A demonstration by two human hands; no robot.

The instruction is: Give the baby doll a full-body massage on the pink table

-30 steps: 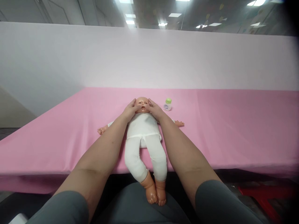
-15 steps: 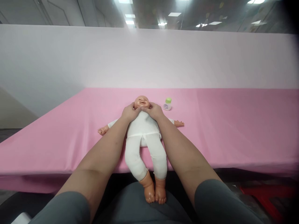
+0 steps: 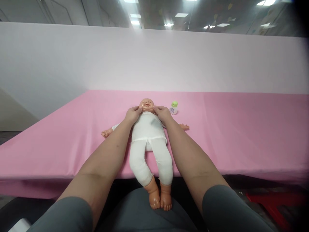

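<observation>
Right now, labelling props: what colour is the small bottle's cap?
Light green cap on the small bottle, head view.

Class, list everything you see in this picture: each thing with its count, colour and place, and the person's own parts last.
baby doll: one, white suit, on its back on the table, feet past the near edge
small bottle: one, white with green cap, upright beside the doll's head
table cover: one, pink, across the table
backdrop: one, pale, behind the table
left hand: one, fingers at the doll's cheek
right hand: one, fingers at the other cheek
</observation>
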